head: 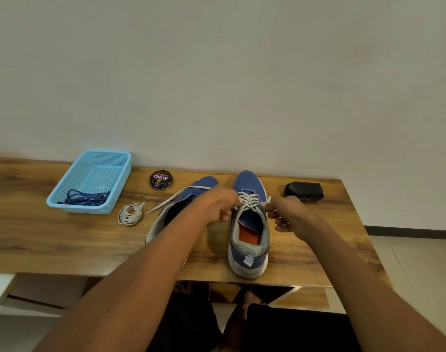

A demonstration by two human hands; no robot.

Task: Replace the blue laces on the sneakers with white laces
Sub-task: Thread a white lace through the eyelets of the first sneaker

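Seated close to a wooden table (51,240), a person reaches both bare forearms across its near edge toward a pair of blue sneakers. Nearest the edge stands the right-hand sneaker (249,232), heel toward the camera, its orange insole showing and a white lace (248,200) already crossed through its eyelets. On either side of those eyelets, the left hand (218,204) and the right hand (286,213) each have their fingers curled, thumb and forefinger pinching an end of the white lace just beside the shoe's tongue; the remaining fingers are tucked under the palms. Just beside it, partly hidden under the left forearm, lies the second sneaker (191,196), with a loose white lace end (166,201) trailing from its front toward the left across the tabletop. Near that trailing end sits a small coiled bundle of white lace (130,214). Farther left, a light blue plastic basket (120,171) holds the removed blue laces (86,197), heaped at its near end. Beyond the sneakers, close to the wall, a round black tin of shoe polish (161,179) lies flat, and a black case (304,191) rests near the table's far right corner. Behind everything rises a plain pale wall (216,72).
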